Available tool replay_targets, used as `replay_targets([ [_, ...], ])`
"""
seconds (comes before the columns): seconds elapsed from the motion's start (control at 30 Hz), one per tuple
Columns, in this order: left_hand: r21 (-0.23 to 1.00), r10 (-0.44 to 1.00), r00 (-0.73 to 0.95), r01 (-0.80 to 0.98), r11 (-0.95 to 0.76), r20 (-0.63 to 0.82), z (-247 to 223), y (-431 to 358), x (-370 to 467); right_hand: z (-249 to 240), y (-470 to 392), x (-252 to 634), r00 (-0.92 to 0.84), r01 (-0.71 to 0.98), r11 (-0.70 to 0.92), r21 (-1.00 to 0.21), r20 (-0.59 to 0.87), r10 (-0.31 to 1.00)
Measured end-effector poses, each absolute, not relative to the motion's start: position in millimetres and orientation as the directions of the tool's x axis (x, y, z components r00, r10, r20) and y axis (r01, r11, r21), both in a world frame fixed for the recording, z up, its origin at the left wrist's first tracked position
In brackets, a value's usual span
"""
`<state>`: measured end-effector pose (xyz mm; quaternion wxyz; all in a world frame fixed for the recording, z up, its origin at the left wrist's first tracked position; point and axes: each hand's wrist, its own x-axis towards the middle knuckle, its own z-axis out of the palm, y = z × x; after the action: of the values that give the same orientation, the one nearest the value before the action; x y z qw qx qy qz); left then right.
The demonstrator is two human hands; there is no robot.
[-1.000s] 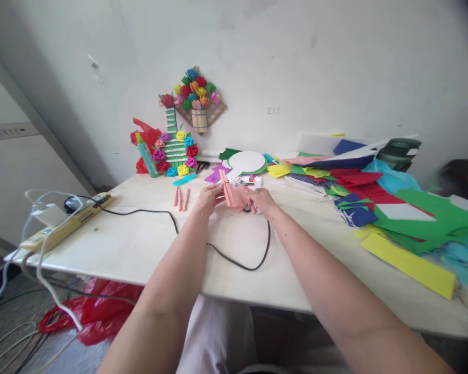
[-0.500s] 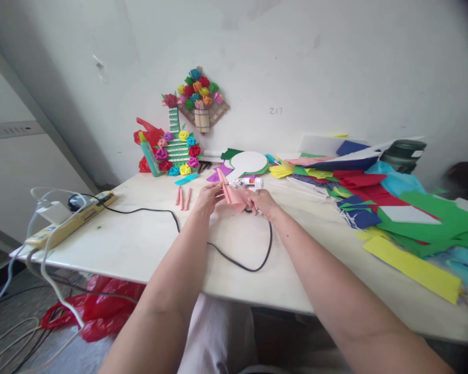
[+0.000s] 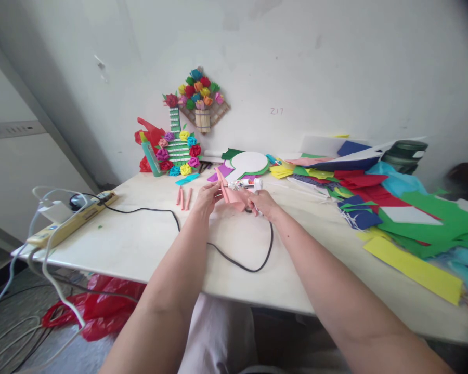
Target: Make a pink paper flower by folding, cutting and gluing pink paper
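Note:
My left hand [image 3: 208, 197] pinches a folded piece of pink paper [image 3: 237, 199] above the table. My right hand [image 3: 263, 203] is at the paper's right side, its fingers closed around what look like scissors [image 3: 259, 211]; most of them is hidden by the fingers and paper. Just behind the paper lies a white cylinder with a red label [image 3: 253, 183], beside a small pale object too blurred to name. Several rolled pink paper pieces [image 3: 182, 198] lie to the left of my left hand, near a blue paper strip [image 3: 187, 179].
A black cord [image 3: 253, 270] loops under my arms from the power strip [image 3: 72, 221] at left. Paper-flower crafts [image 3: 179, 148] and a glue bottle [image 3: 151, 156] stand by the wall. Coloured sheets [image 3: 432, 218] pile at right. A red bag [image 3: 105, 306] lies below the table.
Both hands stay in nearly the same place. The pink paper between them has shifted and tilted slightly; the rest of the view moves only a little with my head.

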<state>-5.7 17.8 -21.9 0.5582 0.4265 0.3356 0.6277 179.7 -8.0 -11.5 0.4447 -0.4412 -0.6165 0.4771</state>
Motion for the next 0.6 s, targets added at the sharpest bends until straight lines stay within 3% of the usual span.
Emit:
replay_targets([
  [0.6,0.891,0.985,-0.016,-0.422,-0.165,0.175,-20.6,17.3,-10.2,-9.6,-9.3,184.4,-0.262,0.167,0.121,-0.979,0.074,0.962],
])
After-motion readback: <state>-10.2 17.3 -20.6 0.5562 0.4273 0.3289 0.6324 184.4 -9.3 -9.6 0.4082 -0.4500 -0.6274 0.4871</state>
